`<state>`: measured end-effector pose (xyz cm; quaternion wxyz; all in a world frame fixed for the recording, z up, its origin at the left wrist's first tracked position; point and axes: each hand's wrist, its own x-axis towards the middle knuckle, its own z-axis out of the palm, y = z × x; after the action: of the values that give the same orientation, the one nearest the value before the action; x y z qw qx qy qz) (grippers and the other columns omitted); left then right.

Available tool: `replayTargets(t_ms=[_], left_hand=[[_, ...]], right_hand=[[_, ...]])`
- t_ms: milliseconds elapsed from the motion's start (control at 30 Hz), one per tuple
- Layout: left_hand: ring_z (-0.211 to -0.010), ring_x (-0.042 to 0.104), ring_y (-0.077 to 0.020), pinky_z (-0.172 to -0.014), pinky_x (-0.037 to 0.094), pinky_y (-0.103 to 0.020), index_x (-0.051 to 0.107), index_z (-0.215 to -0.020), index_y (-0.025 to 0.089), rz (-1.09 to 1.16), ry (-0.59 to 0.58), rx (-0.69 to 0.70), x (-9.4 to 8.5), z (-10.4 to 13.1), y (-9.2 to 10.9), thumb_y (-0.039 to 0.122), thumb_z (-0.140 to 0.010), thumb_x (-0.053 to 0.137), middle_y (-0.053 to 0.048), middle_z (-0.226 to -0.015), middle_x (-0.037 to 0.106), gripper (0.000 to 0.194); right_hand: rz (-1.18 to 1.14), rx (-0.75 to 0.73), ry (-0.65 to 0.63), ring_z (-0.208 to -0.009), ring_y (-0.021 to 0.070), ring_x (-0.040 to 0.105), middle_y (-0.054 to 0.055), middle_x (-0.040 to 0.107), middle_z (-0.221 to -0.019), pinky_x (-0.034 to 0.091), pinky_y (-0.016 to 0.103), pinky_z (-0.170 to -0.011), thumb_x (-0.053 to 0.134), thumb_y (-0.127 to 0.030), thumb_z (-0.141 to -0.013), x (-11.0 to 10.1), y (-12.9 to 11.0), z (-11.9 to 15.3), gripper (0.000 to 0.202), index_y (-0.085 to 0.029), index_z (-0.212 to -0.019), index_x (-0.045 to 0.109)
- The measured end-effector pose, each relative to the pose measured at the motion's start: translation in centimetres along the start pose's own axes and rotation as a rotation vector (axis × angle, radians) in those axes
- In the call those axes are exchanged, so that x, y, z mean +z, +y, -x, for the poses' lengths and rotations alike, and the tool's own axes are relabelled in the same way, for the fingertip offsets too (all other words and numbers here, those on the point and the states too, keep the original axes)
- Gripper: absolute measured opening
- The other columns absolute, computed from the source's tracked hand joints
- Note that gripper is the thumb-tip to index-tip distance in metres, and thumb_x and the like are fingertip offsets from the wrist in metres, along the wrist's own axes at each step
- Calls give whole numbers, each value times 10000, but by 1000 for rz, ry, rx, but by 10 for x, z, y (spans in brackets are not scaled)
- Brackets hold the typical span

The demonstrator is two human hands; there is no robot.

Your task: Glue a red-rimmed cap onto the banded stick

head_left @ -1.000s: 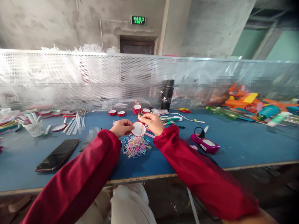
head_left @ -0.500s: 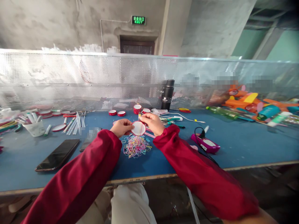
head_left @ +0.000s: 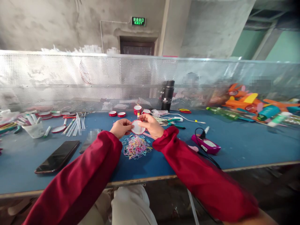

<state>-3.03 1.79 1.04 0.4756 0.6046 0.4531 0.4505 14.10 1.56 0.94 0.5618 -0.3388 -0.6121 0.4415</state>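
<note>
Between my two hands is a white round disc with a red rim (head_left: 138,128), held up over the table. My left hand (head_left: 120,127) pinches its left edge between thumb and fingers. On the right side, my right hand (head_left: 151,125) grips it, with the thumb lying on the white face. A thin line, like a rubber band, runs down the disc's face. A short pale and yellow piece (head_left: 138,116) sticks up at its top edge; how it is fixed I cannot tell. Just below lies a pile of small coloured rubber bands (head_left: 137,148).
More red-rimmed discs (head_left: 121,114) and a black bottle (head_left: 168,96) stand behind my hands. To the left are a phone (head_left: 57,157), white strips (head_left: 75,125) and a cup of markers (head_left: 34,129). A purple device (head_left: 207,145) with a cable and orange toy planes (head_left: 243,101) are to the right.
My right hand has come slightly lower, and its thumb now covers the disc's right side. The disc has shifted a little left. My left hand keeps its pinch.
</note>
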Motion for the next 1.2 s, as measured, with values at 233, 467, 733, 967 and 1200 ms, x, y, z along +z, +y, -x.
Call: replayTargets(t_ms=[233,467,733,967,1200], left_hand=[[-521,572,-85,-481,460,-191,552,-715,153,4,39,21,2,3,3,143,-740,673,26,-597,587,124],[-532,567,-84,-493,465,-199,563,-729,154,-10,51,61,3,2,-1,166,-730,680,27,-634,584,118],[-576,562,-87,-530,459,-203,559,-762,159,3,-34,46,4,-3,-5,135,-698,675,30,-675,593,135],[-631,598,-99,-646,492,-247,597,-834,152,157,-132,-88,5,-3,-7,133,-681,699,16,-710,625,185],[-676,607,-128,-668,495,-278,537,-876,148,113,-131,70,6,-19,-32,179,-502,841,8,-746,637,483]], right_hand=[[103,-90,77,-921,161,552,11,558,-981,448,347,-873,670,-163,-585,4,12,-6,395,-223,-946,520],[128,-127,155,-956,172,555,10,549,-986,452,348,-888,607,-152,-563,7,20,-9,408,-217,-954,511],[172,-136,187,-921,170,571,18,574,-991,473,336,-837,582,-165,-565,8,29,-10,408,-220,-963,512],[179,-44,279,-845,167,577,4,570,-908,479,312,-771,579,-170,-541,8,42,-11,408,-215,-940,506],[174,48,339,-800,160,586,-7,577,-876,481,309,-764,609,-163,-532,16,51,-11,435,-210,-955,521]])
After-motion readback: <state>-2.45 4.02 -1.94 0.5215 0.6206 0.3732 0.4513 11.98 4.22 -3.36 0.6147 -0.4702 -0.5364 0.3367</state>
